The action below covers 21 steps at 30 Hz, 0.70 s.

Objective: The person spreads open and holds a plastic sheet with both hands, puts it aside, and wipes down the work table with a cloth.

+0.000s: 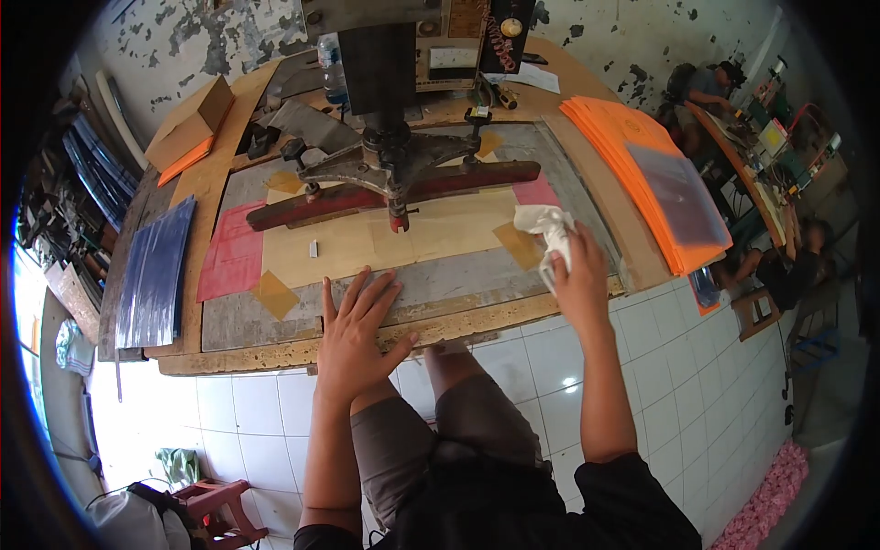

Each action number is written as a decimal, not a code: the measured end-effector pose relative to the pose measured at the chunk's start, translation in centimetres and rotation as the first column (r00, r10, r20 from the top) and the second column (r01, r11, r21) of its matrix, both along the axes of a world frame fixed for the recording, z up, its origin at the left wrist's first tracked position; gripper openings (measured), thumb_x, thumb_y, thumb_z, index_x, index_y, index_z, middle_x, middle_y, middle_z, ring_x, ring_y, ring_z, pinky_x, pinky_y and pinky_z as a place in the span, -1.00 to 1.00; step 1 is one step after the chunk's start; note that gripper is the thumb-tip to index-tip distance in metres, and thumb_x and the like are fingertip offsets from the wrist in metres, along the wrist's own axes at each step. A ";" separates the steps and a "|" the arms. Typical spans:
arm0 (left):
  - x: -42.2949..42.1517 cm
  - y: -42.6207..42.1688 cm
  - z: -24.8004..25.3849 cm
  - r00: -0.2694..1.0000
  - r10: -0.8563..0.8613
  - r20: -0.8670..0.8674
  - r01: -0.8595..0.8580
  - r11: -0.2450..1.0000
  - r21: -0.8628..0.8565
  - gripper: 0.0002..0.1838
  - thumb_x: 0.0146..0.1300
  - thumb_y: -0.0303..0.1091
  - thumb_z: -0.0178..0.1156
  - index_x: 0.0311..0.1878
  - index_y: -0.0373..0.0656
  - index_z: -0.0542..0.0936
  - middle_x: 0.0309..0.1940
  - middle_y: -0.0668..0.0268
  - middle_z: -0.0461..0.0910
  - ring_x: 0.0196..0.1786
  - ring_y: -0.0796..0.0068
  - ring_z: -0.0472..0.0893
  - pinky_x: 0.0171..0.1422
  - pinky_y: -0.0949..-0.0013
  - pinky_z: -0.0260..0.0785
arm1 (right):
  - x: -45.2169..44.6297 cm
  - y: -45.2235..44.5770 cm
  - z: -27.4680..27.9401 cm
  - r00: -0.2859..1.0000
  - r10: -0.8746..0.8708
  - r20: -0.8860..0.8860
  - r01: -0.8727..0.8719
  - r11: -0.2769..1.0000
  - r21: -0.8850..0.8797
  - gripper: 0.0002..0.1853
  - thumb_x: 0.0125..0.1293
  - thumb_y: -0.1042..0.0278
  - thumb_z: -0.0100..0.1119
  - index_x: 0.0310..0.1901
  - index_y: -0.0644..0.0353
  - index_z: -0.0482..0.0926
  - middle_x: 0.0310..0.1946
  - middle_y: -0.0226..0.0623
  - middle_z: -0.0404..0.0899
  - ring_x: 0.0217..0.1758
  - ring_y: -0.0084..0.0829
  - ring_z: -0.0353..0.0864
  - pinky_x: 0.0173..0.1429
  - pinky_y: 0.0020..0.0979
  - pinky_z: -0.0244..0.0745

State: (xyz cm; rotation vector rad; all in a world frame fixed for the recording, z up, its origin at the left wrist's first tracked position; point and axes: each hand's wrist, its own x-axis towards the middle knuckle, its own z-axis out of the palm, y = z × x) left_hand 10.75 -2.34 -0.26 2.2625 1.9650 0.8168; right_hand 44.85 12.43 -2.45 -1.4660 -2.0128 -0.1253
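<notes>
My left hand [359,316] lies with fingers spread on the front edge of the grey metal plate [440,277], holding nothing. A white cloth [547,227] is bunched in my right hand [580,275], over the right part of the plate. Between and beyond my hands is a pale yellow sheet [344,240], with a red patch [231,252] at its left end and brown tape pieces [274,294] near its edges. One small light-coloured piece [313,248] rests on the sheet. Above it hangs a press head with a long red-sided bar [321,203].
Orange sheets [632,156] with clear plastic on top are stacked at right. Dark blue plastic sheets [156,275] lie at left, below a cardboard box [191,119]. A bottle [332,69] stands behind the press. Other people [797,270] sit at far right; a red stool [220,511] is lower left.
</notes>
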 end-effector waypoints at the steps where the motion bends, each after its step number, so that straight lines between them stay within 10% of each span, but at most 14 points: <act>1: 0.0 0.0 0.0 1.000 -0.003 0.000 0.003 1.000 0.001 -0.21 0.22 0.01 0.49 0.51 -0.05 0.63 0.60 0.36 0.54 0.78 0.10 0.27 0.91 -0.38 -0.34 | -1.5 -1.2 0.9 0.990 0.105 -0.094 -0.107 0.994 -0.024 -0.46 0.51 0.38 0.35 0.47 0.25 0.51 0.56 0.08 0.42 0.56 0.19 0.44 0.60 0.15 0.38; 6: -0.3 -0.3 0.2 1.000 -0.031 -0.002 0.032 0.999 0.005 -0.21 0.26 0.09 0.49 0.49 -0.11 0.64 0.59 0.32 0.53 0.75 0.07 0.30 0.88 -0.46 -0.29 | -8.1 -7.3 2.0 0.728 0.678 -0.096 -0.685 0.721 -0.107 -0.20 0.29 0.44 0.49 0.60 -0.07 0.53 0.51 -0.09 0.49 0.55 0.07 0.51 0.62 0.11 0.41; 8: -0.3 -0.2 0.0 1.000 -0.029 -0.011 0.030 0.999 0.014 -0.22 0.26 0.09 0.49 0.49 -0.11 0.65 0.58 0.31 0.55 0.75 0.07 0.31 0.88 -0.46 -0.29 | -7.4 -5.2 2.0 0.722 0.692 -0.018 -0.692 0.720 -0.057 -0.24 0.34 0.46 0.46 0.59 -0.09 0.54 0.51 -0.12 0.49 0.54 0.06 0.51 0.61 0.08 0.43; 13: -0.2 -0.4 -0.2 1.000 -0.028 -0.010 0.028 0.999 0.028 -0.22 0.27 0.10 0.49 0.48 -0.11 0.65 0.55 0.30 0.57 0.74 0.07 0.33 0.88 -0.46 -0.28 | -4.2 2.3 0.3 0.997 0.011 0.079 -0.016 0.998 0.068 -0.43 0.38 0.47 0.47 0.42 -0.11 0.70 0.51 -0.12 0.51 0.56 0.04 0.51 0.61 0.05 0.43; 19: -0.6 -0.5 -0.4 0.999 -0.028 -0.040 0.028 1.000 0.008 -0.24 0.26 0.12 0.50 0.45 -0.09 0.67 0.55 0.32 0.57 0.73 0.10 0.35 0.88 -0.44 -0.27 | -7.7 -4.1 3.0 0.682 0.722 -0.118 -0.730 0.659 -0.181 -0.41 0.40 0.47 0.45 0.45 -0.10 0.65 0.56 -0.05 0.47 0.56 0.00 0.53 0.64 -0.01 0.40; 21: -0.3 -0.6 0.1 0.999 -0.036 -0.018 0.036 0.999 0.017 -0.24 0.26 0.13 0.51 0.44 -0.09 0.67 0.55 0.33 0.57 0.72 0.11 0.35 0.88 -0.44 -0.26 | -5.9 -0.5 2.2 0.797 0.603 -0.048 -0.604 0.789 -0.113 -0.40 0.40 0.48 0.44 0.46 -0.10 0.65 0.56 -0.08 0.48 0.57 0.00 0.52 0.64 0.01 0.41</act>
